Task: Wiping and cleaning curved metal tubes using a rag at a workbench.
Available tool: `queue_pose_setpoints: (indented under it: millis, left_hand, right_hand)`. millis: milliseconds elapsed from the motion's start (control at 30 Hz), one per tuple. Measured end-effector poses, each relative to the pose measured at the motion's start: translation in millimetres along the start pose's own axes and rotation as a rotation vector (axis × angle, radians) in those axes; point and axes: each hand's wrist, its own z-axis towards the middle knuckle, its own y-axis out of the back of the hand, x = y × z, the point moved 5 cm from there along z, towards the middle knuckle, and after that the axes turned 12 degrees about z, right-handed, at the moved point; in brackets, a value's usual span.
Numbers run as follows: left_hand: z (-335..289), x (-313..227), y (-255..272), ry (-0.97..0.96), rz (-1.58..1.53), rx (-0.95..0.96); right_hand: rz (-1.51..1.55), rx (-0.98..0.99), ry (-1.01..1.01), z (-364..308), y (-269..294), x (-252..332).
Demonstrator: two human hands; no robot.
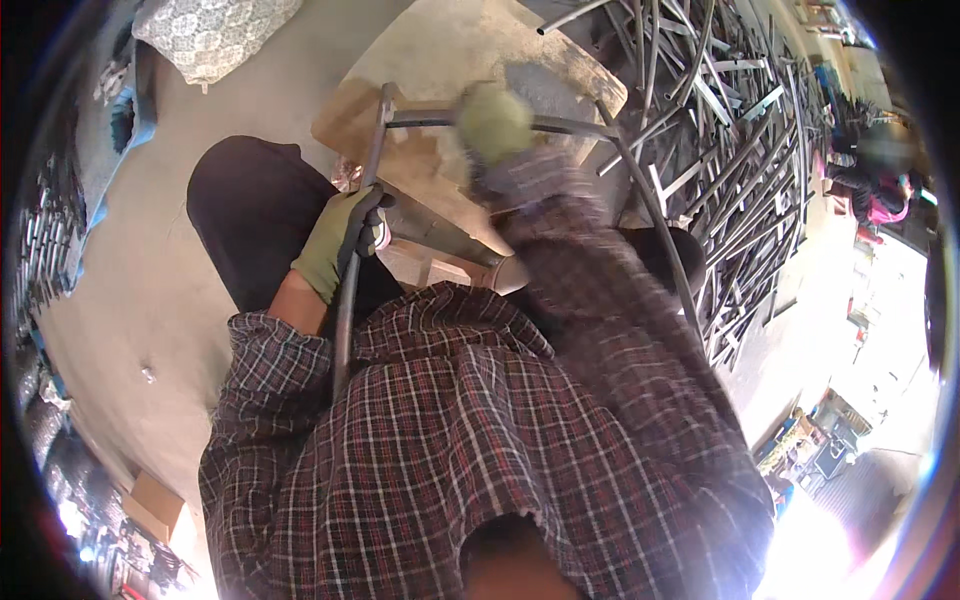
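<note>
A frame of dark metal tubes lies across my lap, two long side tubes joined by a crossbar. Wrapped round its left side tube is my left hand, closed, in a green glove with dark fingertips. My right hand, in a green glove too, is over the middle of the crossbar. Motion smears that hand, so its fingers and anything in them cannot be made out. Beneath the crossbar stands a worn wooden board, with a grey patch of dust or powder near the right hand.
Loose metal tubes lie heaped on the floor to the right. A lace-patterned cloth shows at the upper left. More metal parts line the far left. A cardboard box sits lower left. Another person is at the far right.
</note>
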Motion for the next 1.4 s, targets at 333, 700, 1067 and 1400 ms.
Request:
queue_pose_setpoints:
  millis: [333,700,1067,1400]
  left_hand:
    - [-8,-1,-1,0.034,-0.036,0.01]
    - [-4,4,2,-0.044,0.04,0.042]
    - [-12,-3,7,0.027,-0.074,0.011]
    - [-3,17,0,-0.068,-0.144,0.152]
  right_hand:
    - [-0.675,0.22,0.353,4,98,-109]
    - [-0.008,0.194,0.384,-9,-8,116]
    - [-0.29,0.169,0.172,-13,42,2]
    - [-0.504,0.094,0.212,-21,111,-95]
